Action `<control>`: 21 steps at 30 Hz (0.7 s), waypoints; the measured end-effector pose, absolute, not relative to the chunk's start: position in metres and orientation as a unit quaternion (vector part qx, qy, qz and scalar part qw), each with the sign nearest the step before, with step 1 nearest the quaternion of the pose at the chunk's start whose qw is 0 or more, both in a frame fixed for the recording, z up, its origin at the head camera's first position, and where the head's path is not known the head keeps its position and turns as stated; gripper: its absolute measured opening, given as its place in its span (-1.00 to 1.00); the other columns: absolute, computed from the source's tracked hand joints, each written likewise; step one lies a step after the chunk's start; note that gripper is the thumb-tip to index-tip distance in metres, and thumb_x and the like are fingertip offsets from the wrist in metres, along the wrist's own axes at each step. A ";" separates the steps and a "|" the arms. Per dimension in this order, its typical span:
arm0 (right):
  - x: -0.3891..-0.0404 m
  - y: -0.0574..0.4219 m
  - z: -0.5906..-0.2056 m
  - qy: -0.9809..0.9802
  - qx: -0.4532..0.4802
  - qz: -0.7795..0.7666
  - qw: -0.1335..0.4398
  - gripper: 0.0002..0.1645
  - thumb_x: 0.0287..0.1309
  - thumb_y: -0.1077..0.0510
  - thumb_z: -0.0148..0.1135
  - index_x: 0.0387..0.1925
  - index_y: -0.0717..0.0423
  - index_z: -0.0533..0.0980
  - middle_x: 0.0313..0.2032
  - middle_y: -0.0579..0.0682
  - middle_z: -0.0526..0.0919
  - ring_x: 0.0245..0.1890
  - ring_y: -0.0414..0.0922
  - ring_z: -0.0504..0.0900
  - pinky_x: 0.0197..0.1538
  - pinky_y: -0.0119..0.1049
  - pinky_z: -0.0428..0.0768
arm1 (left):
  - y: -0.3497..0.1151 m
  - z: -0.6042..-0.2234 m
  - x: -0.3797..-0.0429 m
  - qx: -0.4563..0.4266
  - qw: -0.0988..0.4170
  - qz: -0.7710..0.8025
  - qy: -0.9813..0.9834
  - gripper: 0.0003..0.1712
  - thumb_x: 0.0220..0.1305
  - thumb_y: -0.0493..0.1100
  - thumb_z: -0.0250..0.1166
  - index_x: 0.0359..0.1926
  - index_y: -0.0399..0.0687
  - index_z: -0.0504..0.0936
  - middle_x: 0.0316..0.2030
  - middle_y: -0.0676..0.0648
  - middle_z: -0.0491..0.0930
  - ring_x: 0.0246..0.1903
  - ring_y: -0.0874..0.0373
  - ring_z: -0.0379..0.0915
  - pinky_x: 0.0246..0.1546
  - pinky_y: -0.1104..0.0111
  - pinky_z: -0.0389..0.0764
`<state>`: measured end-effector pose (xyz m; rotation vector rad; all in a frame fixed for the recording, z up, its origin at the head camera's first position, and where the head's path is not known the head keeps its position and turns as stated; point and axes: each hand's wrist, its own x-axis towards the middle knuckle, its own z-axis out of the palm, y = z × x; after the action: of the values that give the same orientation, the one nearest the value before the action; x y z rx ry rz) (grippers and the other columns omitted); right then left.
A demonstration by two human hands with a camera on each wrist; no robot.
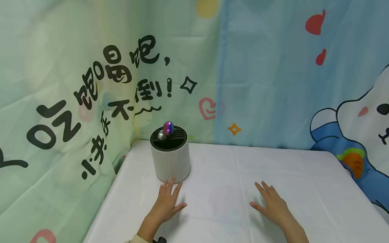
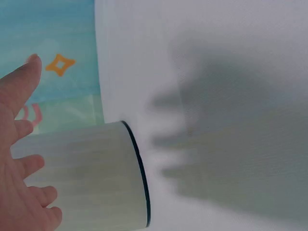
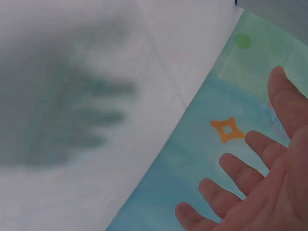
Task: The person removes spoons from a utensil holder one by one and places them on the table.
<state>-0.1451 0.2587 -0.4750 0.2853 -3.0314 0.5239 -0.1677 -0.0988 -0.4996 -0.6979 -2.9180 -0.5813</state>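
Note:
A white cylindrical container (image 1: 171, 163) with a black slotted top stands at the back left of the table. On its top sit a shiny purple-blue rounded piece (image 1: 168, 128) and a silver ball-shaped piece (image 1: 161, 135). My left hand (image 1: 165, 204) hovers over the table just in front of the container, fingers spread, palm down and holding nothing; in the left wrist view the container's side (image 2: 86, 173) shows beyond the fingers. My right hand (image 1: 271, 204) is over the table's right half, fingers spread, with nothing in it. Both hands cast shadows on the cloth.
A white cloth covers the table (image 1: 218, 175). Behind it hangs a blue curtain (image 1: 261, 74) with a cartoon bear print, and along the left side a pale green one (image 1: 60, 182) with black lettering.

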 end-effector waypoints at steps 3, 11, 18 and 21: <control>-0.153 0.252 -0.472 -0.981 0.097 0.164 0.028 -0.14 0.06 -0.16 0.21 0.24 0.29 0.21 0.22 0.45 0.18 0.16 0.49 0.15 -0.09 0.37 0.33 | -0.102 -0.500 -0.170 -0.225 0.042 -0.193 -0.954 -0.21 0.19 0.10 0.18 0.33 -0.18 0.15 0.31 -0.36 0.05 0.28 -0.42 -0.10 0.18 -0.20 0.07; -0.172 0.237 -0.459 -0.978 0.108 0.176 0.025 -0.14 0.08 -0.14 0.20 0.27 0.27 0.18 0.25 0.42 0.15 0.20 0.46 0.11 -0.04 0.39 0.27 | -0.116 -0.491 -0.179 -0.196 0.066 -0.207 -0.956 -0.24 0.17 0.10 0.20 0.28 -0.19 0.21 0.29 -0.36 0.06 0.28 -0.40 -0.10 0.20 -0.19 0.04; -0.187 0.229 -0.452 -0.974 0.111 0.196 0.013 -0.12 0.08 -0.12 0.20 0.29 0.26 0.14 0.28 0.40 0.09 0.24 0.43 0.05 0.00 0.41 0.21 | -0.138 -0.473 -0.194 -0.165 0.096 -0.251 -0.949 -0.17 0.17 0.03 0.23 0.34 -0.22 0.10 0.32 -0.39 -0.03 0.30 -0.42 -0.20 0.22 -0.20 -0.06; -0.190 0.227 -0.452 -0.974 0.114 0.198 0.011 -0.12 0.08 -0.11 0.21 0.29 0.27 0.14 0.28 0.40 0.10 0.23 0.43 0.05 0.00 0.41 0.20 | -0.148 -0.461 -0.206 -0.148 0.102 -0.275 -0.945 -0.12 0.19 0.03 0.22 0.36 -0.23 0.01 0.34 -0.38 -0.10 0.32 -0.39 -0.28 0.24 -0.19 -0.12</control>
<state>-0.1899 0.2272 -0.4516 0.3549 -3.0373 0.6174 -0.2055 -0.1479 -0.4608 -0.4378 -2.7892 -0.8112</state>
